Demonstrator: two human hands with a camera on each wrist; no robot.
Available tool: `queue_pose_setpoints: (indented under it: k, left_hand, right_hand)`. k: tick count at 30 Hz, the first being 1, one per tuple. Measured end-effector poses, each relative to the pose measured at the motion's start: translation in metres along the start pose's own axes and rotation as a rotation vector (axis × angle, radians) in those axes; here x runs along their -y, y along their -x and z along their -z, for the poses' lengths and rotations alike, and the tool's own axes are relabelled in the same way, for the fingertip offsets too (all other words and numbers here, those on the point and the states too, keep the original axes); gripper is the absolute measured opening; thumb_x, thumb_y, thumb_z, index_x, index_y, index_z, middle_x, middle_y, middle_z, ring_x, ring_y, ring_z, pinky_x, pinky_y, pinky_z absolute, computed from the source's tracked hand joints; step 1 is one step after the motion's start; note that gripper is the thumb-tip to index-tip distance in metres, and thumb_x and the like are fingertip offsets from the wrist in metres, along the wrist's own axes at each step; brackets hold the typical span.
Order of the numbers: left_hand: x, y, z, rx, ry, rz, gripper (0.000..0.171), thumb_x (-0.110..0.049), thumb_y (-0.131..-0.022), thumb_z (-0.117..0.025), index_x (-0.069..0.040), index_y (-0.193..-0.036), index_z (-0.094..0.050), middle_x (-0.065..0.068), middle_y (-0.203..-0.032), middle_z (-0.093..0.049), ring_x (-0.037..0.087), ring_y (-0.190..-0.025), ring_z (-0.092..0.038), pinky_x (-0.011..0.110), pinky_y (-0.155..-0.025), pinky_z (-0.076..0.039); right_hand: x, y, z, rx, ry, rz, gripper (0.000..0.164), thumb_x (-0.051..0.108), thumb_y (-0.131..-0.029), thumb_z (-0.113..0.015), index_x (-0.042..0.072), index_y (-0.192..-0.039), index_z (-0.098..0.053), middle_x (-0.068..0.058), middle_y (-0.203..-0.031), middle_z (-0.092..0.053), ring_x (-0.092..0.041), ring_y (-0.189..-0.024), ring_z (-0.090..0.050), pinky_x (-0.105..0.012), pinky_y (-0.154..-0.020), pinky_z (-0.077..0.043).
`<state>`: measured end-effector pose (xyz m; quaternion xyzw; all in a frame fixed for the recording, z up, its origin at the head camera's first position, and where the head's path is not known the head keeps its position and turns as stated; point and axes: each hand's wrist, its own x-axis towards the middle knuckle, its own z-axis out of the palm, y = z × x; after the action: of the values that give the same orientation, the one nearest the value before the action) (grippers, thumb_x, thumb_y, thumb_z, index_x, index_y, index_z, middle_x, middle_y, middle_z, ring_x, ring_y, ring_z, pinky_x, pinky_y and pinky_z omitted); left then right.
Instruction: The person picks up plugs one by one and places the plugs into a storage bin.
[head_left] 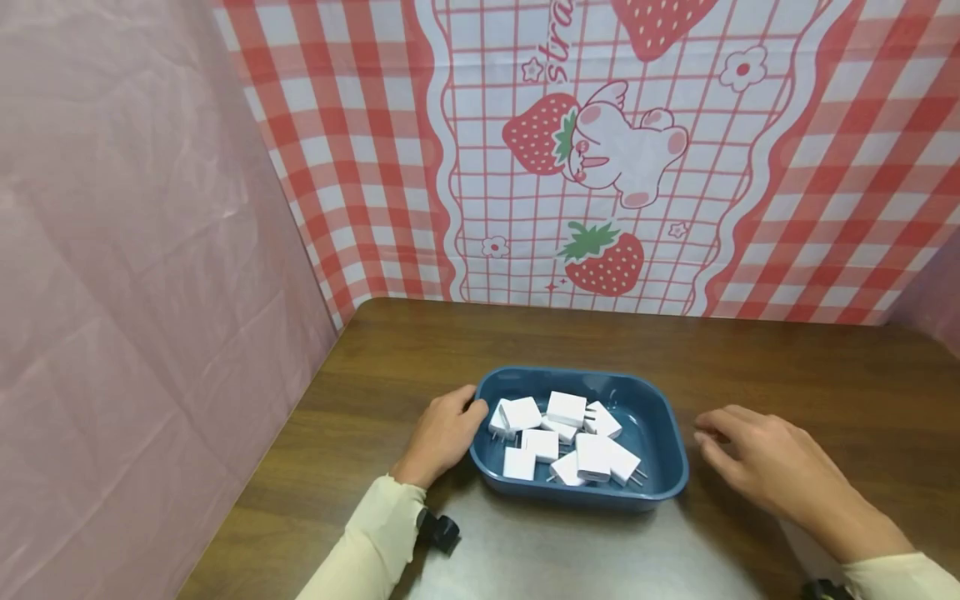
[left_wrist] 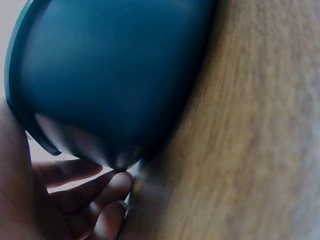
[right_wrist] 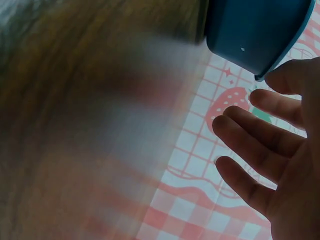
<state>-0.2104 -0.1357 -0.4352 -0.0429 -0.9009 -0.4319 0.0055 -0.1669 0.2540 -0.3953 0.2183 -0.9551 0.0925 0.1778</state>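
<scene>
A dark blue plastic bin (head_left: pixel 656 433) stands on the wooden table with several white charger plugs (head_left: pixel 540 444) piled inside, some showing metal prongs. My left hand (head_left: pixel 444 433) holds the bin's left end, thumb at the rim and bent fingers against the outer wall. In the left wrist view those fingers (left_wrist: pixel 107 200) lie by the lower part of the bin wall. Just off the bin's right end, my right hand (head_left: pixel 776 462) hovers with relaxed, slightly bent fingers and holds nothing. The right wrist view shows its fingers (right_wrist: pixel 255 145) spread near the bin's corner.
The brown wooden table (head_left: pixel 315 467) extends around the bin. A red-checked cloth (head_left: pixel 600 167) with strawberries hangs behind it, and a pink cloth (head_left: pixel 142 292) hangs along the left side.
</scene>
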Motion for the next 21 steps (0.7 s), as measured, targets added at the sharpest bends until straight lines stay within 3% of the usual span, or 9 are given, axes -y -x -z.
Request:
queue_pose_setpoints:
  k: [3, 7, 10, 15, 19, 21]
  left_hand:
    - [0.001, -0.001, -0.001, -0.002, 0.016, 0.002, 0.034, -0.034, -0.099, -0.048, -0.018, -0.12, -0.069, -0.003, -0.108, -0.068, 0.019, -0.091, -0.058, 0.044, -0.086, -0.049]
    - [0.006, -0.004, 0.0, -0.047, 0.048, -0.046, 0.037, -0.036, -0.101, -0.047, -0.014, -0.121, -0.07, 0.0, -0.113, -0.069, 0.02, -0.1, -0.062, 0.046, -0.093, -0.048]
    - [0.013, -0.008, 0.002, -0.085, 0.116, -0.06, 0.045, -0.043, -0.105, -0.042, -0.012, -0.109, -0.073, 0.003, -0.102, -0.07, 0.021, -0.095, -0.064, 0.043, -0.087, -0.05]
    - [0.024, -0.011, 0.012, -0.073, 0.262, 0.019, 0.061, -0.051, -0.107, -0.03, -0.008, -0.112, -0.074, 0.006, -0.09, -0.069, 0.018, -0.077, -0.063, 0.034, -0.065, -0.052]
    - [0.033, -0.015, 0.026, -0.095, 0.274, 0.051, 0.062, -0.049, -0.107, -0.029, -0.004, -0.117, -0.072, 0.008, -0.095, -0.072, 0.019, -0.077, -0.067, 0.034, -0.061, -0.051]
    - [0.036, -0.018, 0.035, -0.11, 0.233, 0.054, 0.058, -0.047, -0.107, -0.034, -0.004, -0.115, -0.072, 0.007, -0.095, -0.073, 0.019, -0.079, -0.069, 0.035, -0.065, -0.052]
  right_hand:
    - [0.0, -0.001, -0.003, 0.034, 0.0, -0.015, 0.022, 0.023, -0.08, -0.08, 0.014, -0.099, -0.074, 0.004, -0.091, -0.07, -0.012, -0.073, -0.062, -0.045, -0.065, -0.054]
    - [0.002, -0.004, -0.007, 0.056, 0.004, -0.028, 0.018, 0.025, -0.083, -0.078, 0.017, -0.098, -0.074, 0.006, -0.09, -0.068, -0.012, -0.074, -0.061, -0.045, -0.066, -0.054]
    - [0.006, -0.007, -0.011, 0.111, 0.001, -0.054, 0.018, 0.028, -0.085, -0.076, 0.018, -0.1, -0.073, 0.007, -0.089, -0.068, -0.011, -0.074, -0.061, -0.045, -0.066, -0.054]
    - [0.012, -0.019, -0.017, 0.205, -0.008, -0.072, 0.017, 0.029, -0.086, -0.074, 0.017, -0.098, -0.072, 0.009, -0.083, -0.063, -0.01, -0.07, -0.057, -0.041, -0.062, -0.052]
    - [0.016, -0.032, -0.02, 0.238, -0.022, -0.061, 0.015, 0.029, -0.086, -0.074, 0.018, -0.096, -0.071, 0.008, -0.082, -0.064, -0.011, -0.071, -0.058, -0.041, -0.062, -0.052]
    - [0.017, -0.039, -0.02, 0.261, -0.032, -0.064, 0.015, 0.029, -0.087, -0.074, 0.017, -0.096, -0.07, 0.007, -0.084, -0.066, -0.013, -0.073, -0.06, -0.042, -0.064, -0.053]
